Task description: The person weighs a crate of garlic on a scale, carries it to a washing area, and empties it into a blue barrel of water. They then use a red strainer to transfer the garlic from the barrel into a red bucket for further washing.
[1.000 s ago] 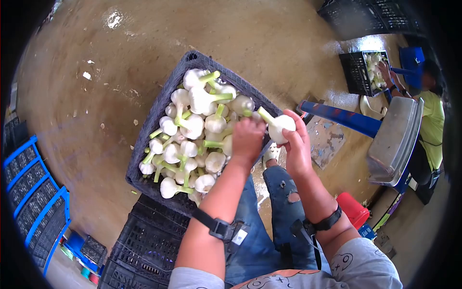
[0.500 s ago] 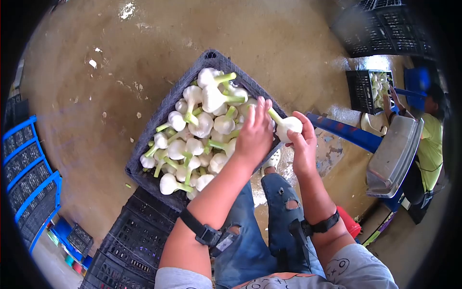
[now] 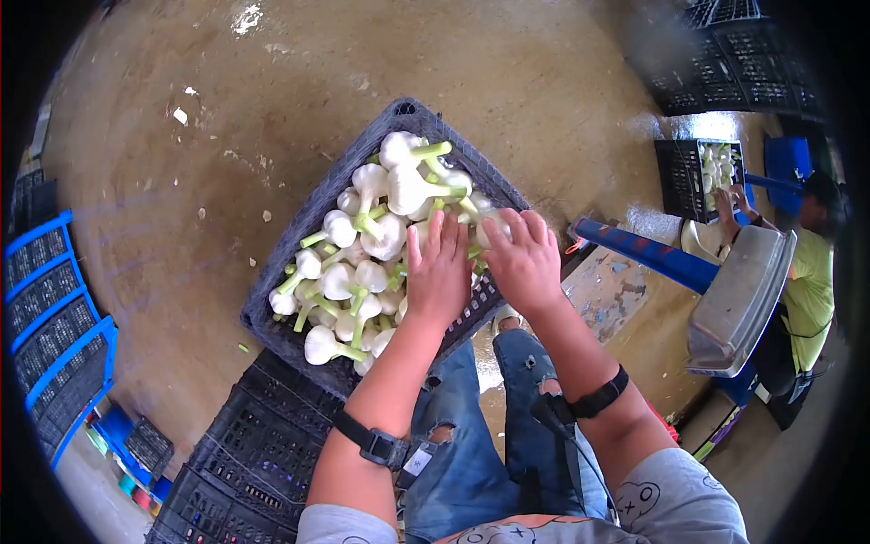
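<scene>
A dark plastic crate (image 3: 304, 204) full of white garlic bulbs (image 3: 384, 236) with short green stems stands in front of me. My left hand (image 3: 441, 276) lies over the bulbs near the crate's right side, fingers stretched out and slightly apart, gripping nothing. Just to its right, my right hand (image 3: 524, 267) is at the right rim with its fingers bent around a garlic bulb (image 3: 492, 228). That bulb is partly hidden by the fingers and rests among the others. Both forearms wear black straps.
Another black crate (image 3: 240, 453) sits below the full one at lower left. To the right are a blue beam (image 3: 648, 254) and a grey metal housing (image 3: 743, 299). Beyond, a person in a yellow-green shirt (image 3: 816, 281) reaches into a garlic crate (image 3: 675, 177). Blue-framed racks (image 3: 59, 317) stand left.
My right hand has moved left and into the crate with the garlic bulb. My left hand has shifted left and down, over the bulbs.
</scene>
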Available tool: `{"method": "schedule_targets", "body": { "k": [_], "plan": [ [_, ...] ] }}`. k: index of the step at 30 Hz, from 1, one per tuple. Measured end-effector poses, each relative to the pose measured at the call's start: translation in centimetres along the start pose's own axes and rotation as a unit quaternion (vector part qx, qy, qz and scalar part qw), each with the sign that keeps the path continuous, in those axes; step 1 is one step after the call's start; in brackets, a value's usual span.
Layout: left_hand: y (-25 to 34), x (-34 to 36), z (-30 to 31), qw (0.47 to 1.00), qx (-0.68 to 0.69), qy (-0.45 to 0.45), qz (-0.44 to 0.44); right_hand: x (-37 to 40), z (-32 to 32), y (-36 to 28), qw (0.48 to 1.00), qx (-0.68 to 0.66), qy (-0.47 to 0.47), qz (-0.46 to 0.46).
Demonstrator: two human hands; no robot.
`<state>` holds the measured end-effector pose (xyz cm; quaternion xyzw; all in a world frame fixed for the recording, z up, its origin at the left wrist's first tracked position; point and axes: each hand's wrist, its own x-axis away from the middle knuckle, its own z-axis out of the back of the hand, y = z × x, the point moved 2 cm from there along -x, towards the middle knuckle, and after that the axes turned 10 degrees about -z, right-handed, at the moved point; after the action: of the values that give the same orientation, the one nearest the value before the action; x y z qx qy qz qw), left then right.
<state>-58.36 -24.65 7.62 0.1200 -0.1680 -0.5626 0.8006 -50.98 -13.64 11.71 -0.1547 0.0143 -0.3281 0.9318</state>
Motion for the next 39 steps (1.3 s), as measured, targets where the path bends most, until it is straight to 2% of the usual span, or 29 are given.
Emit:
{"method": "schedule_targets", "body": {
  "k": [5,9,11,12,13,15,16,21,24,25,27,28,29,31,33,35,37,38,39],
  "plan": [
    [0.3,0.2,-1.1,0.998,-0.006,0.06,0.026,-0.3,-0.3,0.0,0.999,0.005,-0.011,0.037],
    [0.4,1.0,-1.2,0.997,-0.015,0.075,0.032,-1.5,-1.6,-0.1,0.997,0.012,-0.039,0.069],
    [0.7,2.0,-0.3,0.991,0.095,0.077,0.053,-2.1,-0.7,-0.4,0.979,0.014,-0.143,0.144],
    [0.8,2.6,0.3,0.989,0.102,0.084,0.066,-2.5,0.0,-0.5,0.97,-0.004,-0.203,0.131],
    [0.9,3.4,0.4,0.989,0.101,0.084,0.069,-2.6,-0.5,-0.3,0.97,-0.004,-0.204,0.133],
    [0.8,5.7,1.1,0.98,0.108,0.152,0.074,-2.4,-2.2,0.2,0.981,0.018,-0.12,0.15],
    [0.7,6.7,1.8,0.977,0.102,0.168,0.079,-2.3,-2.7,0.0,0.977,0.044,-0.133,0.163],
    [-1.0,12.1,5.0,0.945,0.099,0.248,0.187,-1.7,-0.3,-1.3,0.976,-0.008,-0.184,0.12],
    [-2.9,15.7,5.2,0.919,0.056,0.272,0.279,-1.7,0.8,-2.5,0.988,-0.038,-0.116,0.09],
    [-3.4,16.6,5.2,0.913,0.039,0.269,0.304,-1.8,0.5,-3.3,0.988,-0.04,-0.119,0.094],
    [-4.1,16.8,5.0,0.911,0.019,0.275,0.306,-2.8,-0.1,-5.4,0.983,-0.134,-0.111,0.064],
    [-4.2,16.3,5.0,0.924,0.032,0.257,0.28,-3.5,0.0,-7.3,0.983,-0.136,-0.06,0.111],
    [-4.3,15.6,5.1,0.937,0.046,0.238,0.253,-4.0,-1.4,-8.4,0.977,-0.161,-0.087,0.109],
    [-4.2,13.3,5.5,0.951,0.013,0.212,0.226,-5.4,-1.9,-11.1,0.989,-0.073,-0.032,0.122],
    [-4.8,12.4,5.0,0.948,0.011,0.207,0.241,-6.6,-3.1,-11.9,0.998,-0.056,0.014,0.03],
    [-5.3,12.6,3.9,0.952,0.043,0.196,0.233,-6.7,-4.0,-11.5,0.997,-0.073,0.014,0.012],
    [-5.5,13.2,3.1,0.953,0.077,0.186,0.225,-6.1,-4.1,-11.5,0.986,-0.094,-0.044,0.133],
    [-5.5,13.6,2.7,0.964,0.056,0.167,0.201,-5.8,-4.2,-11.3,0.971,-0.098,-0.102,0.193],
    [-5.5,14.1,2.6,0.973,0.035,0.147,0.177,-5.7,-4.6,-10.9,0.97,-0.096,-0.107,0.197]
  ]
}}
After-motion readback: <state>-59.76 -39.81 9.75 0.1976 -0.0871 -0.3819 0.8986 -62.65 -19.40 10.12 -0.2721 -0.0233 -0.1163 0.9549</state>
